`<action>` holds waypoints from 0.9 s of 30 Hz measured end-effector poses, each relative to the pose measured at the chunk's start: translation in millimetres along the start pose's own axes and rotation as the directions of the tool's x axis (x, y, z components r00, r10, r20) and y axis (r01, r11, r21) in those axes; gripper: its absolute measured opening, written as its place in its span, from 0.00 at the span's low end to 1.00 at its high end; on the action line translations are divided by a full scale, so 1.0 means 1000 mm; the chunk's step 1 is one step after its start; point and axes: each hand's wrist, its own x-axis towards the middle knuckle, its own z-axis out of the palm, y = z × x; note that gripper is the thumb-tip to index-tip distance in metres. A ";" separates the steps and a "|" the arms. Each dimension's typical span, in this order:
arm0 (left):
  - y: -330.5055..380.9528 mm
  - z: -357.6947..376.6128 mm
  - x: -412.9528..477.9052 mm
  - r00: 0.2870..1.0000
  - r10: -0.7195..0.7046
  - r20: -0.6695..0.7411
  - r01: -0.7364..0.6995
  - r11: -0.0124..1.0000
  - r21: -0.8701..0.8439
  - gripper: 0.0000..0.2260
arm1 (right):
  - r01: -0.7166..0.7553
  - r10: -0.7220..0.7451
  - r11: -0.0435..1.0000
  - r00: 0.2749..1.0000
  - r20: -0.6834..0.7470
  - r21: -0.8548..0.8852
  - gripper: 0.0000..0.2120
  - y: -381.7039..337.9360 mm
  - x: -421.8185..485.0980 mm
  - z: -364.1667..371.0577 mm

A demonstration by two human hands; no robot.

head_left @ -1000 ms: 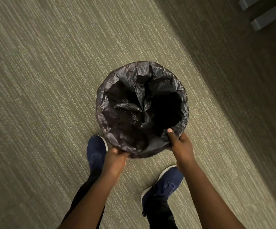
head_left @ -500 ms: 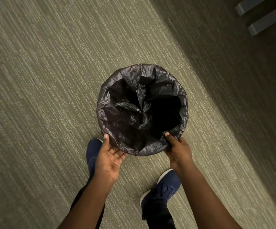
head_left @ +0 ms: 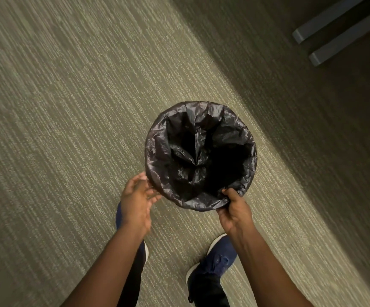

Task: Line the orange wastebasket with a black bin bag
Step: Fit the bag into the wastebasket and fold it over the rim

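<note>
Pinching the near rim of the black bin bag point(head_left: 157, 151), the right hand point(head_left: 235, 209) grips it; the left hand point(head_left: 135, 200) hovers released just beside the left rim.

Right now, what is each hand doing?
Left hand: open, beside the bin bag, holding nothing.
Right hand: closed on the bag's rim.

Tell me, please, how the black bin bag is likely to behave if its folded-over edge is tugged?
The black bin bag looks thin and crinkled, so probably floppy and light. Its glossy film may slip between fingers. The right hand pinches only one spot, so the edge elsewhere could slide off.
</note>
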 end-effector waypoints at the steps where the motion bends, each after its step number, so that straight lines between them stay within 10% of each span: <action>1: 0.008 0.005 -0.003 0.999 -0.022 0.034 0.022 1.000 -0.005 0.05 | 0.004 -0.004 1.000 1.000 0.003 -0.011 0.09 -0.004 -0.006 0.000; 10: 0.062 0.040 -0.069 0.963 -0.193 0.188 0.192 0.981 0.029 0.21 | 0.074 -0.073 0.997 0.997 0.035 -0.038 0.11 -0.059 -0.078 0.000; 27: 0.108 0.138 -0.219 0.950 -0.223 0.218 0.246 0.966 -0.081 0.05 | 0.124 -0.122 0.992 0.987 0.105 -0.019 0.18 -0.206 -0.166 -0.013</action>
